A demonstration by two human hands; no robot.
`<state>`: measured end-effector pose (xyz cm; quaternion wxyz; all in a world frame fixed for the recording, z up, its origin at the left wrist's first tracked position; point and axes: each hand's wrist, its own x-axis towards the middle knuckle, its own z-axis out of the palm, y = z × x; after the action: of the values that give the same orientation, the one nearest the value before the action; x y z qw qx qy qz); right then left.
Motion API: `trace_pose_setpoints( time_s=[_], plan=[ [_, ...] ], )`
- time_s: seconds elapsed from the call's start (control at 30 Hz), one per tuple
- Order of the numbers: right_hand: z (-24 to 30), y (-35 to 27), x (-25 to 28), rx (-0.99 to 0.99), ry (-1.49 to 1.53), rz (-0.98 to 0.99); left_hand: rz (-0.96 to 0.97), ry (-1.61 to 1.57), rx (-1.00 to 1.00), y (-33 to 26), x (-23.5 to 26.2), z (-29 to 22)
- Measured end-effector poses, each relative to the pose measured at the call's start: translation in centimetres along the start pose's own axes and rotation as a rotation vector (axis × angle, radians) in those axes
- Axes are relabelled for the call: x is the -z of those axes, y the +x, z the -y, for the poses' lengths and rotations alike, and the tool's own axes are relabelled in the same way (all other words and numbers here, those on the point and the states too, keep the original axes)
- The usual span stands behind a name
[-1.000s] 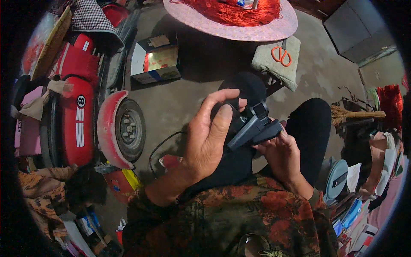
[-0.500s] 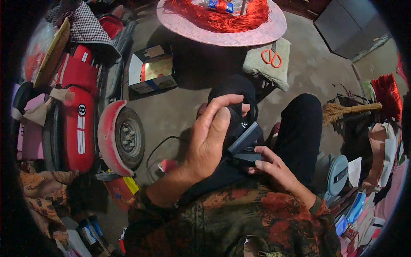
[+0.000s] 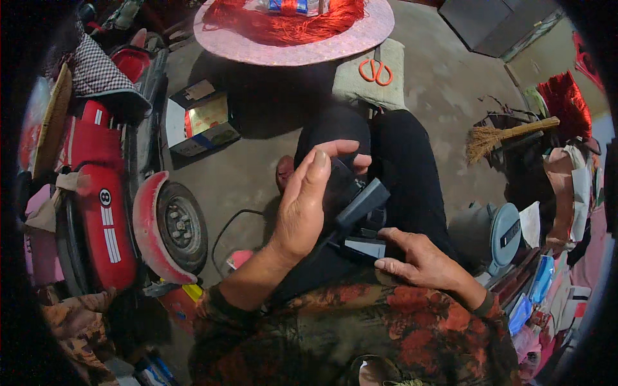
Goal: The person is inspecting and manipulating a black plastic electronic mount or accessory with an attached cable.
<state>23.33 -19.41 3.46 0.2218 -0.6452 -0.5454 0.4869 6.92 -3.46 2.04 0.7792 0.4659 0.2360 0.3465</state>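
On my lap is a black device with a flat, bar-like upper part set at a slant; I cannot make out its exact kind. My left hand is raised at its left side, with the fingers curled round its dark far end and the thumb upright. My right hand grips the lower part at its right end, a small dark block with a pale face, between thumb and fingers. Most of the device merges with my black trousers.
Ahead stands a round pink table with red thread. Orange-handled scissors lie on a cushioned stool. At left are an open box, a red vehicle and its wheel; at right, a broom and a lidded bucket.
The whole view has shifted, so surroundings sit further left. My right knee has come in beside the left one. The lower block is turned and shows its pale face; my right thumb has moved lower.
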Motion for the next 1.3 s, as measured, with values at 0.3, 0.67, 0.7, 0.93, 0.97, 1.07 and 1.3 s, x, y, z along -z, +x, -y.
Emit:
trace_pose_setpoints(
  time_s=[0.3, 0.67, 0.7, 0.93, 0.97, 1.07, 1.3],
  plan=[
    [-1.1, -0.8, 1.6, 0.063, -0.015, -0.117, 0.045, -0.089, 0.065, 1.1, -1.7, 2.0],
    [-0.2, 1.6, 3.1, -0.034, 0.758, -0.137, 0.097, 0.018, -0.005, 0.5, -2.6, 1.8],
    [-0.1, 1.9, 3.1, -0.032, 0.802, -0.091, 0.103, 0.032, -0.012, 0.4, -2.6, 1.6],
    [-1.5, 2.9, 1.5, 0.009, 1.027, -0.058, 0.115, 0.088, -0.009, 0.3, -2.8, 1.0],
    [-1.4, 2.9, 1.4, -0.009, 1.046, -0.057, 0.108, 0.109, -0.008, 0.3, -2.8, 1.0],
    [-1.5, 3.0, 1.2, -0.028, 1.074, -0.074, 0.097, 0.145, 0.022, 0.5, -2.9, 1.1],
    [-1.7, 2.9, 1.3, -0.026, 1.135, -0.079, 0.133, 0.216, 0.042, 1.0, -2.6, 1.0]
  ],
)
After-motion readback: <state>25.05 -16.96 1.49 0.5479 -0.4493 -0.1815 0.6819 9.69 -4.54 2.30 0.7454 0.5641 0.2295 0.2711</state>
